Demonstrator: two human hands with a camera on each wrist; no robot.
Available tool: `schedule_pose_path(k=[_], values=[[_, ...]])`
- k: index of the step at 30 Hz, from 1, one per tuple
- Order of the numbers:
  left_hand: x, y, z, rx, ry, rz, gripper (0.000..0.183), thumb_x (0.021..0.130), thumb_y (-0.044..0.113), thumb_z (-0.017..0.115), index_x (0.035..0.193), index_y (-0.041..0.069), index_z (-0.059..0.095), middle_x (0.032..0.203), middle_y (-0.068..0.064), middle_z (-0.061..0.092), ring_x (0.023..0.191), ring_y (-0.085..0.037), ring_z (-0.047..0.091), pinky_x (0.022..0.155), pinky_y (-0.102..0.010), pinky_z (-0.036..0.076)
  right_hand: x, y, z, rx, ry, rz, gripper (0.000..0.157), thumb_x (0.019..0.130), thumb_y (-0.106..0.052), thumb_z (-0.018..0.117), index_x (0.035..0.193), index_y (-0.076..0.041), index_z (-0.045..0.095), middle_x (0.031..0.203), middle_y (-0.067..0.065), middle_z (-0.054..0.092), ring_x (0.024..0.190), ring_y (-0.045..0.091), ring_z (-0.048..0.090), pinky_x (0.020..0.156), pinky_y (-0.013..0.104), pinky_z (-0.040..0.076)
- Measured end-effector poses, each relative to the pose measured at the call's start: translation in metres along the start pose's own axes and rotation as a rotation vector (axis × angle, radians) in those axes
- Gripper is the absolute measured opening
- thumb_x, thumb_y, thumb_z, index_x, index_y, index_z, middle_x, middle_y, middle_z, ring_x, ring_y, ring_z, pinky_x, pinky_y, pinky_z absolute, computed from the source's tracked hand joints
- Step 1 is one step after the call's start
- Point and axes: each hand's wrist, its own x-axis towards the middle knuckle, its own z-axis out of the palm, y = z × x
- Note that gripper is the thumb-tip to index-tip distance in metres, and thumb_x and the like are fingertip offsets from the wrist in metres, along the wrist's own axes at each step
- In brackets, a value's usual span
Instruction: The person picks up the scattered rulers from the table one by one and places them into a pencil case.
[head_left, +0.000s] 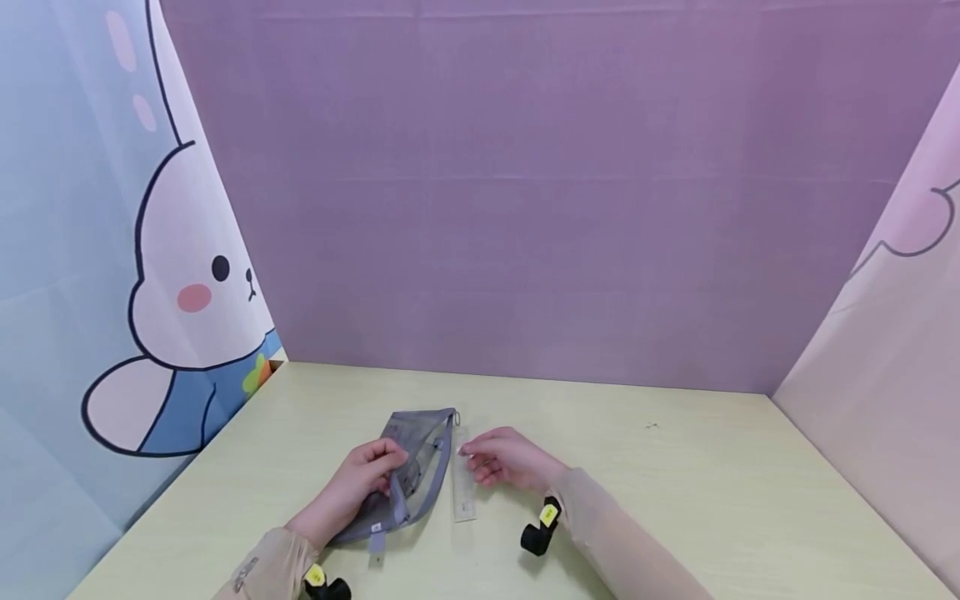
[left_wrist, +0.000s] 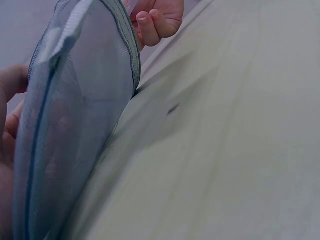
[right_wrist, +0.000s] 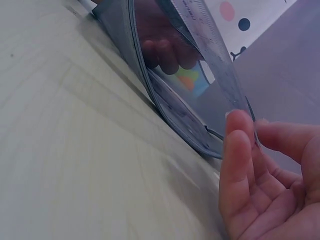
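Observation:
A grey see-through mesh zip pouch stands partly open, its zipped mouth facing right. My left hand grips its near side, the thumb over the upper edge. A clear plastic ruler with printed markings is beside the mouth. Between thumb and fingertips, my right hand pinches one end of the ruler, as the right wrist view shows with the ruler slanting across the open pouch. Whether the ruler's far end is inside the pouch I cannot tell.
The pale wooden table spreads around both hands, with a small dark mark toward the back right. A purple curtain hangs behind it. A printed cartoon curtain stands along the left side.

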Motion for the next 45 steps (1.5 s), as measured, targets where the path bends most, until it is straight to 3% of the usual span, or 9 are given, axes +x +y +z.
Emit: schedule_pose_path(k=[10, 21, 33, 45], values=[[-0.001, 0.001, -0.001, 0.008, 0.011, 0.002, 0.014, 0.092, 0.016, 0.065, 0.091, 0.002, 0.061, 0.081, -0.001, 0.054, 0.06, -0.009, 0.047, 0.056, -0.023, 0.045, 0.012, -0.005, 0.016, 0.013, -0.009, 0.0, 0.023, 0.094, -0.012, 0.059, 0.101, 0.009, 0.063, 0.072, 0.003, 0.063, 0.056, 0.009, 0.058, 0.053, 0.021, 0.049], [0.0, -0.003, -0.001, -0.018, -0.005, 0.014, 0.014, 0.091, 0.013, 0.065, 0.091, 0.0, 0.061, 0.078, 0.001, 0.053, 0.058, -0.008, 0.046, 0.056, -0.023, 0.046, 0.024, -0.007, 0.029, 0.004, 0.074, 0.017, 0.028, 0.095, -0.012, 0.059, 0.111, 0.01, 0.061, 0.073, 0.005, 0.066, 0.055, 0.009, 0.06, 0.051, 0.021, 0.05], [0.0, -0.001, -0.001, -0.006, 0.007, 0.004, 0.011, 0.091, 0.014, 0.065, 0.087, 0.005, 0.061, 0.078, 0.001, 0.053, 0.058, -0.009, 0.047, 0.056, -0.024, 0.046, 0.034, -0.007, 0.038, -0.088, 0.132, -0.005, 0.016, 0.092, -0.013, 0.062, 0.095, 0.003, 0.064, 0.071, 0.007, 0.067, 0.052, 0.01, 0.061, 0.048, 0.022, 0.05], [0.0, 0.001, 0.001, 0.002, 0.006, 0.002, 0.011, 0.092, 0.014, 0.065, 0.087, 0.005, 0.06, 0.078, 0.0, 0.052, 0.058, -0.009, 0.047, 0.057, -0.024, 0.046, 0.04, -0.011, 0.047, -0.198, 0.161, 0.018, 0.019, 0.09, -0.011, 0.063, 0.082, 0.007, 0.066, 0.068, 0.015, 0.067, 0.048, 0.014, 0.06, 0.044, 0.025, 0.05]])
